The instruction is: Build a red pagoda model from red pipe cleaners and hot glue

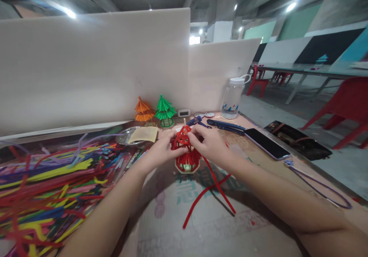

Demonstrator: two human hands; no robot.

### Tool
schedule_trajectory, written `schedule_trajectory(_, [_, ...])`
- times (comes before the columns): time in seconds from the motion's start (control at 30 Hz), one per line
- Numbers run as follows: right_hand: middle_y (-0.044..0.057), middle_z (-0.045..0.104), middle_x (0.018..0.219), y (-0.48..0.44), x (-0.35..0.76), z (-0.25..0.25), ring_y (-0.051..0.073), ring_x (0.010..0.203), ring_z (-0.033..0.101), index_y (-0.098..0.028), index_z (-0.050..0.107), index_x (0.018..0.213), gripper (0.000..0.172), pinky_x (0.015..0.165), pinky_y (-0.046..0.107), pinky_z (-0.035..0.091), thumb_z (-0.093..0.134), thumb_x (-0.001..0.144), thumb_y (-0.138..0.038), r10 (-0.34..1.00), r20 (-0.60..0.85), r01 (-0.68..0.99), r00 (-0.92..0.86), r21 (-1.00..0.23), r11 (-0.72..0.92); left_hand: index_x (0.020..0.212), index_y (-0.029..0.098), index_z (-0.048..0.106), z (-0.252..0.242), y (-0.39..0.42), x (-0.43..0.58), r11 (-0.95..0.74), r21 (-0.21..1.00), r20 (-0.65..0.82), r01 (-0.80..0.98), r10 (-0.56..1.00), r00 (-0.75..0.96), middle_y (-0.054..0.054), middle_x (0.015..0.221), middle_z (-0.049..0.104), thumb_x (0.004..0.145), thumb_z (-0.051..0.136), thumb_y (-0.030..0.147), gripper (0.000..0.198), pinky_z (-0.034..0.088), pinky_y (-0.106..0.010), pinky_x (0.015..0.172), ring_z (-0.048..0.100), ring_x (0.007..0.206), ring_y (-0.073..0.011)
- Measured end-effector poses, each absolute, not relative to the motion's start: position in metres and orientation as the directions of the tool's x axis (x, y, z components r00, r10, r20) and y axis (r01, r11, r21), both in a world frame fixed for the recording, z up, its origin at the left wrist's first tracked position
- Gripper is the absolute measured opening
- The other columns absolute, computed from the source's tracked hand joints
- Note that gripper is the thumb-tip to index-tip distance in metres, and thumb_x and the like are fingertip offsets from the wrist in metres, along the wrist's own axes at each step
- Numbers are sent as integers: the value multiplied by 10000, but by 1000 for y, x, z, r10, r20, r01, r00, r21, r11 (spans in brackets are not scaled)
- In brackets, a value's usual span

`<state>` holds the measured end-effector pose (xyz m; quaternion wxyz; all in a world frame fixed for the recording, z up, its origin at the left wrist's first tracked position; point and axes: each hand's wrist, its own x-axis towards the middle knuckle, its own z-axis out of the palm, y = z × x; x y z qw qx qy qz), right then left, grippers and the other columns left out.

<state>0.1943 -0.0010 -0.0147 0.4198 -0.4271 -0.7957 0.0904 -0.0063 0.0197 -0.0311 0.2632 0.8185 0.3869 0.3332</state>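
A small red pipe-cleaner pagoda (183, 160) stands upright on a pale octagonal base in the middle of the table. My left hand (165, 146) is closed on its upper left side, thumb across the front. On the upper right, my right hand (208, 144) pinches the red work near the top with thumb and forefinger. The exact spot under the fingertips is partly hidden. Two long red pipe cleaner ends (216, 184) trail from under my right hand and cross on the cardboard. A thin stick (184, 121) pokes up behind the top.
Many coloured pipe cleaners (57, 188) heap up at left. Behind stand an orange pagoda (143, 111), a green pagoda (165, 111) and a small digital display (183, 113). Rightward are blue-handled pliers (225, 126), a bottle (230, 98), a phone (267, 144) and a cord loop (319, 184).
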Motion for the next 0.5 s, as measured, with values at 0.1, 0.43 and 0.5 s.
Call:
schedule_trajectory(0.1, [1,604,669,-1,195,-16,138,598,515,-201,543,765,220,581,261,301,476,945,-308,751,595,602,-285,-499,623,1287,203,605,-32,20,-6,-561,694,344,452,809,477,-114,1246,652,821,739,426,534,505,-442,981,622,1131,-290])
schedule_trajectory(0.43, [6,616,684,-2,194,-13,137,611,522,-198,556,765,215,589,260,310,473,938,-296,756,586,595,-291,-508,623,1253,210,627,-30,19,-6,-548,682,330,484,821,465,-101,1181,682,809,746,437,513,521,-438,945,639,1089,-289])
schedule_trajectory(0.5, [8,618,683,-2,194,-12,137,613,522,-197,557,752,213,589,259,312,480,929,-287,758,585,596,-288,-510,620,1262,210,624,-31,19,-6,-546,689,333,477,823,460,-102,1187,680,808,749,429,520,519,-442,950,637,1092,-289])
